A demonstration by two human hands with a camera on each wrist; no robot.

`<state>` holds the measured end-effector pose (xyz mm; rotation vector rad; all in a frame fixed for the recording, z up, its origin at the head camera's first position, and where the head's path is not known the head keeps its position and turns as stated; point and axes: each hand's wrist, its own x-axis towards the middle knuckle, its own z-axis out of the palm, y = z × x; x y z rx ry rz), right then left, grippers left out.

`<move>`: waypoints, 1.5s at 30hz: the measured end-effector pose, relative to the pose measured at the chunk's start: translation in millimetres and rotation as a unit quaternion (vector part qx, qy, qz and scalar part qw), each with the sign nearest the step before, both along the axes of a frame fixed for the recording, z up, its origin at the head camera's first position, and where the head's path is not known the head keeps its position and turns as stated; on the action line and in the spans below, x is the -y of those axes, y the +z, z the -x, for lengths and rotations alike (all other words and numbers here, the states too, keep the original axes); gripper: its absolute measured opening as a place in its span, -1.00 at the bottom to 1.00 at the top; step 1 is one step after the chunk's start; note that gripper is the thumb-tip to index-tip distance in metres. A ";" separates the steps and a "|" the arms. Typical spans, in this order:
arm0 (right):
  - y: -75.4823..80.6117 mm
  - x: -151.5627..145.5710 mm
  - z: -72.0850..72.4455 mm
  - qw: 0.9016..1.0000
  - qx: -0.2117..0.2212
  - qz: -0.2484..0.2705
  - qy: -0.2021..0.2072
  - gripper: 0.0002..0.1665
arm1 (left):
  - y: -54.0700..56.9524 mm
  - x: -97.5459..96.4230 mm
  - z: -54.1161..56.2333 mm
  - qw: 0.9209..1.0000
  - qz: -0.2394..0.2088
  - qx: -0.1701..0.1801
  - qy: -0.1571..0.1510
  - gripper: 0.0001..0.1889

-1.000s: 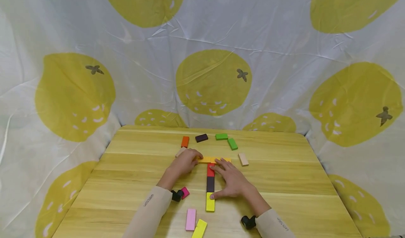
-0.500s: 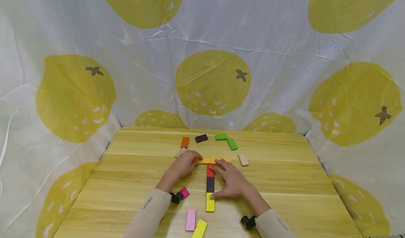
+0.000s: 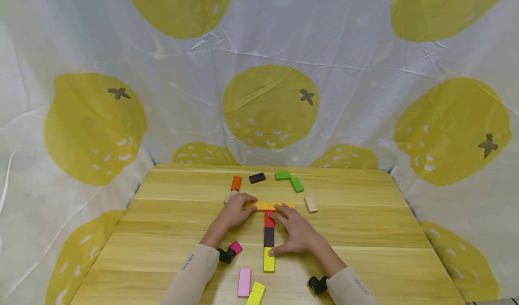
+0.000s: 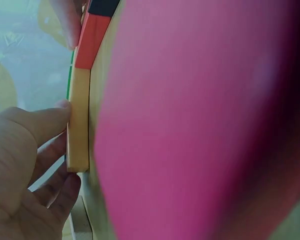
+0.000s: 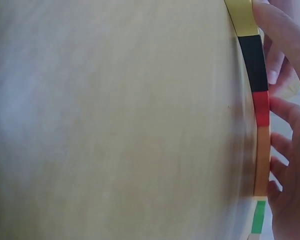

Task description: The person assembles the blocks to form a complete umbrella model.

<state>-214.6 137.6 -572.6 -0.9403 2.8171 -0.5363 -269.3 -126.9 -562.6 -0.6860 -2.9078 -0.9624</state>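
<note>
Wooden blocks form a T on the table. Its crossbar is a left orange block (image 3: 262, 206) and a right orange block (image 3: 291, 205), end to end. Below run a red block (image 3: 269, 220), a black block (image 3: 269, 237) and a yellow block (image 3: 269, 263). My left hand (image 3: 234, 212) holds the left orange block near its outer end, thumb and index finger on either side. My right hand (image 3: 299, 234) lies spread over the T, fingertips touching the right orange and red blocks, thumb on the yellow block. The right wrist view shows these fingers (image 5: 287, 111) along the row's top.
Behind the T lie an orange-red block (image 3: 236, 182), a dark block (image 3: 257, 178), two green blocks (image 3: 282, 176) and two plain wood blocks (image 3: 311, 204). Nearer are a magenta block (image 3: 235, 247), a pink block (image 3: 244, 282) and another yellow block (image 3: 256, 293). A lemon-print curtain (image 3: 194, 102) surrounds the table.
The fingers of my left hand have shifted slightly at the left orange block's end, showing more of it. My right hand and the other blocks stay in place.
</note>
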 end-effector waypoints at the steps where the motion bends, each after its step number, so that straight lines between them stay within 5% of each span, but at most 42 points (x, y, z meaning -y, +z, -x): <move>1: -0.6 0.0 0.0 1.000 0.001 -0.002 0.000 0.38 | -0.6 -0.2 0.1 1.000 -0.003 0.001 0.002 -0.71; 12: -1.6 -0.5 0.2 1.000 -0.005 0.001 -0.001 0.38 | -3.8 -1.0 0.6 1.000 -0.021 0.017 0.009 -0.73; 22: 0.5 0.6 -0.7 1.000 0.001 0.008 0.000 0.37 | -8.9 5.9 -3.9 0.994 -0.093 0.052 0.029 -0.65; 31: 0.8 0.1 -0.8 1.000 -0.002 0.018 -0.001 0.38 | -18.2 8.2 -3.4 0.992 -0.118 0.041 0.027 -0.66; 39: -0.2 0.6 -1.1 1.000 -0.003 0.028 0.000 0.41 | -14.8 10.2 -6.1 0.992 -0.109 0.052 0.026 -0.55; 45: -0.4 1.0 0.1 1.000 0.004 0.025 -0.008 0.42 | -6.5 10.0 -12.7 0.999 -0.050 0.018 -0.001 -0.37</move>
